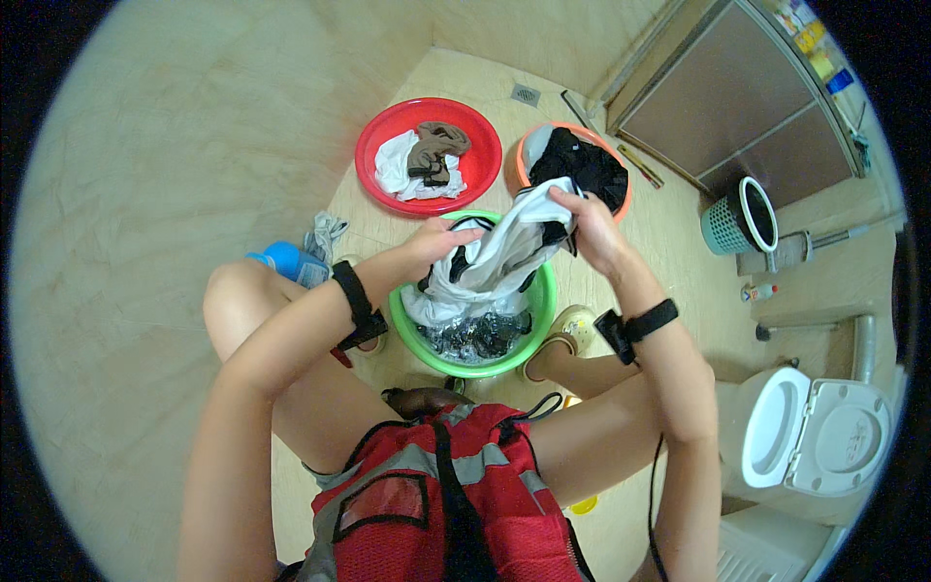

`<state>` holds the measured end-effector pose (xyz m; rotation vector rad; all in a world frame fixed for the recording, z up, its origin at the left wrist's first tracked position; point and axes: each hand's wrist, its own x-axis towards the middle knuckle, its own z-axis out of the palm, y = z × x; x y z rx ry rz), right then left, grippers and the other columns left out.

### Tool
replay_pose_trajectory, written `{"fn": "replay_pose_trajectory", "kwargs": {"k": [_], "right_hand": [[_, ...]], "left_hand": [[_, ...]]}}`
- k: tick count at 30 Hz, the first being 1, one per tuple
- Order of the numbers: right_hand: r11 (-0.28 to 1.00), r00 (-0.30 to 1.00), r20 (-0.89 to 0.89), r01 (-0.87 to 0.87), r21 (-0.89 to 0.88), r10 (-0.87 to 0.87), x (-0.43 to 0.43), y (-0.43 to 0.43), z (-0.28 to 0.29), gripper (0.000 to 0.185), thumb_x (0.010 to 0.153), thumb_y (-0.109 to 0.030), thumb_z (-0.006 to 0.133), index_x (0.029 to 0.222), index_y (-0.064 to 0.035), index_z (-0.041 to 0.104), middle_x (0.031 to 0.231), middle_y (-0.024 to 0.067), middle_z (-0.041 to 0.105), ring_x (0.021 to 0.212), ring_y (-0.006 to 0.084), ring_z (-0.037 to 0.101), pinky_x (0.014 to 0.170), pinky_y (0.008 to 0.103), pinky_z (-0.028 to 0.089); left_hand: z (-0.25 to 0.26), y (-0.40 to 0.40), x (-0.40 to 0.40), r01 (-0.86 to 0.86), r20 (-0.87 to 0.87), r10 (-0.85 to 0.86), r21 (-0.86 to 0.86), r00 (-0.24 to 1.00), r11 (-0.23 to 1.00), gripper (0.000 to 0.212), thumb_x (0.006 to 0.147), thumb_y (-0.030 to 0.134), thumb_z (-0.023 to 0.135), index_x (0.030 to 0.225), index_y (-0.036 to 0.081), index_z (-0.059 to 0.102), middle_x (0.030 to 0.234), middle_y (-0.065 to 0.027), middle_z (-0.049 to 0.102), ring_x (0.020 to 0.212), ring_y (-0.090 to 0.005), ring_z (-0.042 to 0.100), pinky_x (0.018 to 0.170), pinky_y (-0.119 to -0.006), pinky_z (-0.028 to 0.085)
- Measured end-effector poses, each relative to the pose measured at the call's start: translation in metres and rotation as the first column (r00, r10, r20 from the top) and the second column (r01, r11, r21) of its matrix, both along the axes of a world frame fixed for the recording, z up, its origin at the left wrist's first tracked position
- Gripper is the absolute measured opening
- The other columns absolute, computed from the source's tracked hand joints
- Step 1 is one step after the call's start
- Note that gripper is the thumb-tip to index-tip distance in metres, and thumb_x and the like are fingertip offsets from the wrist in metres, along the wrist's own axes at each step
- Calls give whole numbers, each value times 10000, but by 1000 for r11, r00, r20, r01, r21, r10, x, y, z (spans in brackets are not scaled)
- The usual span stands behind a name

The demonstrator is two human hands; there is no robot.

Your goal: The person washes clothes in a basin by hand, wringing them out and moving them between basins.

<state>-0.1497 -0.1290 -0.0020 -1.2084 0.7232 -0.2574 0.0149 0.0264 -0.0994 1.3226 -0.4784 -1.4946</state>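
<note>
A wet white garment with black trim (502, 254) is stretched between my two hands over a green plastic basin (544, 320). My left hand (440, 244) grips its left side, near the basin's far rim. Higher and to the right, my right hand (593, 225) pinches the garment's upper edge between thumb and fingers. The garment's lower part hangs into the basin, where dark cloth (484, 335) lies in sudsy water. Beyond the basin, a red basin (484, 153) holds white and brown clothes (436, 145). An orange basin (521, 164) with black clothes (574, 164) stands just past my right hand.
A blue bottle (291, 263) and a grey cloth (325, 231) lie at the left wall. Right of the basins stand a teal wastebasket (724, 225), a small bottle (758, 292) and a white toilet (774, 429). A floor drain (525, 94) is at the back.
</note>
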Motion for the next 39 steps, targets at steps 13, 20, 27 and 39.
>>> {"fn": "replay_pose_trajectory", "kwargs": {"k": [13, 20, 27, 39], "right_hand": [[633, 926, -269, -42, -773, -267, 53, 67, -69, 446, 842, -348, 505, 656, 51, 576, 569, 257, 546, 560, 382, 590, 559, 467, 449], [445, 891, -272, -91, -891, -363, 34, 49, -87, 405, 824, -337, 518, 647, 20, 589, 579, 260, 549, 532, 415, 567, 515, 493, 454], [414, 950, -185, -68, -908, -250, 35, 75, -70, 429, 849, -311, 512, 615, 45, 564, 562, 279, 507, 537, 420, 546, 515, 477, 422], [240, 963, -205, -161, -957, -172, 31, 105, -65, 414, 819, -320, 526, 571, 7, 581, 534, 229, 540, 493, 376, 567, 462, 453, 447]], "left_hand": [[-25, -26, -40, -449, -493, 562, 338, 664, 827, 486, 888, 492, 349, 1040, 95, 586, 1038, -112, 611, 938, -287, 578, 915, -458, 388], [-13, -43, -76, -387, -519, 457, 244, 723, 889, 321, 880, 378, 398, 766, 139, 580, 680, -59, 593, 618, -260, 567, 620, -434, 466], [-58, -49, -73, -445, -713, 427, 179, 556, 877, 323, 882, 379, 419, 755, 125, 572, 705, -57, 578, 617, -207, 560, 603, -386, 468], [-49, -24, -44, -258, -754, 138, -43, 642, 965, 311, 857, 355, 421, 712, 125, 570, 661, -72, 581, 591, -218, 572, 565, -398, 472]]}}
